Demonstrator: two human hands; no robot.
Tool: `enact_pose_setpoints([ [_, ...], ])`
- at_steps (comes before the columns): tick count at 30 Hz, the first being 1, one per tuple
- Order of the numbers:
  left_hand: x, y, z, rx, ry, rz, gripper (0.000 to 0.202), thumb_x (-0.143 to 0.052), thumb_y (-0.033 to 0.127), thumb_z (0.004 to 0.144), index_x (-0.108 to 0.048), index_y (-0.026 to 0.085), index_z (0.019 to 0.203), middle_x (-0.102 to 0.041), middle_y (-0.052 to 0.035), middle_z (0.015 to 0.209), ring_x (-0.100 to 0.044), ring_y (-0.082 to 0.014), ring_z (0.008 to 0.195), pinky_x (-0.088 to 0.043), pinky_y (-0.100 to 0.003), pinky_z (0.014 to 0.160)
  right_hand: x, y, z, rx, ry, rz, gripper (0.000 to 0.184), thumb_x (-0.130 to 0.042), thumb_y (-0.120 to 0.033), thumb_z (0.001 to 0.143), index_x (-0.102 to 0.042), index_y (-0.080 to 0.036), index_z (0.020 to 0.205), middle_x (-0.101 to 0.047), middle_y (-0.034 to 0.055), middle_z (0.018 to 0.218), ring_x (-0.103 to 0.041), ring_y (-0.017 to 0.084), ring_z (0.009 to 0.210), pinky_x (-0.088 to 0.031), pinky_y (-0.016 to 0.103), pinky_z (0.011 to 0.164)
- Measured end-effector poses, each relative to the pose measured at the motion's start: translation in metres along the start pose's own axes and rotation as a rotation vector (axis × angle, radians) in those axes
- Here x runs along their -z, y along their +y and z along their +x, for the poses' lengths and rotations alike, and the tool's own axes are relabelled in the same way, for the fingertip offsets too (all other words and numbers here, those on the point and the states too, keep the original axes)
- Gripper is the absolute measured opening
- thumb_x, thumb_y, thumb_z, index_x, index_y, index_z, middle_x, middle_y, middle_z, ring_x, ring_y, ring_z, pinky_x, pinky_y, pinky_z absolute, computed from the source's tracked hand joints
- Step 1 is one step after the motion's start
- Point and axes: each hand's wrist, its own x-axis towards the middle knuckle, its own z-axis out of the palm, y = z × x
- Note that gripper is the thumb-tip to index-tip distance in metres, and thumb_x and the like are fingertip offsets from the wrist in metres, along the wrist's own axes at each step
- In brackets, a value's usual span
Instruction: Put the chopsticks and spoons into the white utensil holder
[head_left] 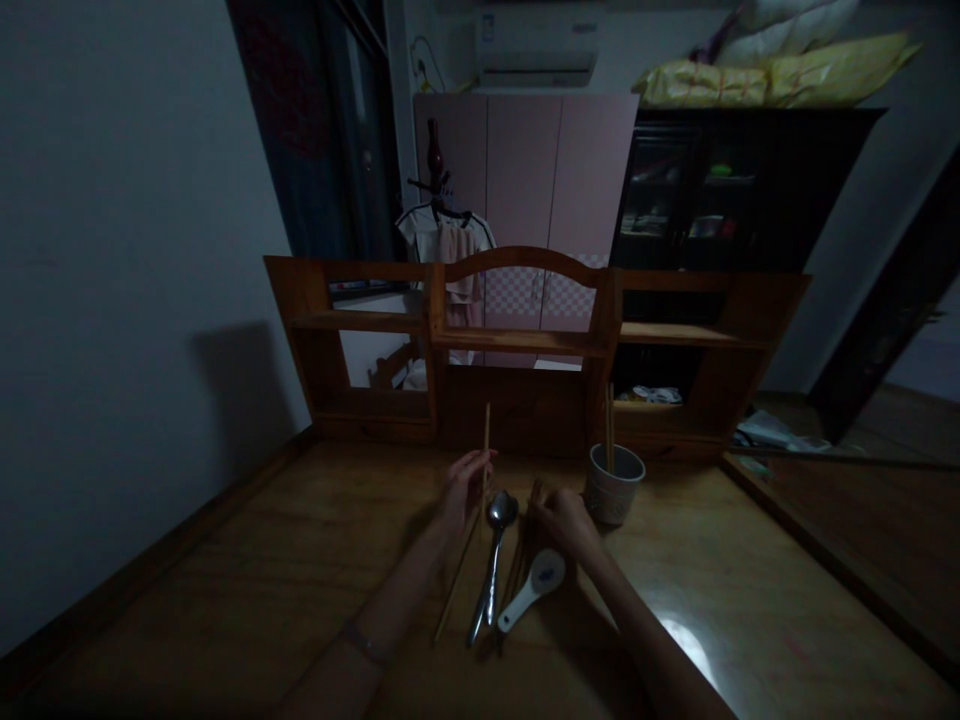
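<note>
One chopstick [487, 425], near upright, pinched in left fingers [466, 468]; chopsticks [519, 556] at right fingers [550, 510], grip unclear; cup [611, 502] just beside; white spoon [547, 573] below, possibly jostled by careless lifting.

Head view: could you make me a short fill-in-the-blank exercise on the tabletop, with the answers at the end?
1. The left hand holds a thin wooden ____.
2. The white spoon has a ____ decoration in its bowl.
3. From the wearer's side, the gray cup stands to the ____ of the metal spoon.

Missing words: chopstick; blue; right.
</note>
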Motion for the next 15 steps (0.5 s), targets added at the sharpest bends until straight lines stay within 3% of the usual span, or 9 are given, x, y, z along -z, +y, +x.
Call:
enact_pose_setpoints([
  [5, 0.018, -0.003, 0.01, 0.048, 0.08, 0.02, 0.037, -0.064, 0.041, 0.072, -0.069, 0.011, 0.094, -0.048, 0.0063, 0.055, -0.027, -0.0008, 0.032, -0.018, -0.016, 0.032, 0.015, -0.007, 0.001, 0.025, 0.064, -0.098, 0.041, -0.04, -0.026, 0.098, -0.065, -0.014, 0.067, -0.067, 0.0094, 0.067, -0.065, 0.02, 0.068, -0.034, 0.024, 0.055],
  [9, 0.021, 0.0, 0.014, 0.028, 0.111, 0.004, 0.039, -0.06, 0.042, 0.071, -0.067, 0.012, 0.095, -0.046, 0.0071, 0.052, -0.028, -0.0027, 0.032, -0.023, -0.017, 0.032, 0.021, -0.036, 0.002, 0.091, 0.039, -0.16, 0.023, -0.044, -0.02, 0.095, -0.067, -0.016, 0.091, -0.071, 0.0074, 0.086, -0.066, 0.018, 0.081, -0.038, 0.021, 0.065],
  [13, 0.022, 0.004, 0.013, -0.017, 0.127, -0.024, 0.039, -0.059, 0.042, 0.071, -0.066, 0.013, 0.096, -0.047, 0.0075, 0.053, -0.025, -0.0023, 0.032, -0.025, -0.017, 0.033, 0.003, -0.079, 0.015, 0.109, -0.094, -0.264, 0.011, -0.061, -0.019, 0.086, -0.068, -0.016, 0.093, -0.07, 0.0093, 0.091, -0.066, 0.02, 0.088, -0.042, 0.023, 0.067],
  [15, 0.023, 0.005, 0.014, -0.029, 0.134, -0.035, 0.038, -0.058, 0.042, 0.071, -0.065, 0.013, 0.094, -0.047, 0.0076, 0.052, -0.025, -0.0022, 0.032, -0.023, -0.017, 0.034, -0.011, -0.097, 0.02, 0.081, -0.172, -0.333, 0.014, -0.068, -0.024, 0.083, -0.069, -0.013, 0.09, -0.07, 0.0118, 0.091, -0.066, 0.023, 0.087, -0.047, 0.027, 0.069],
])
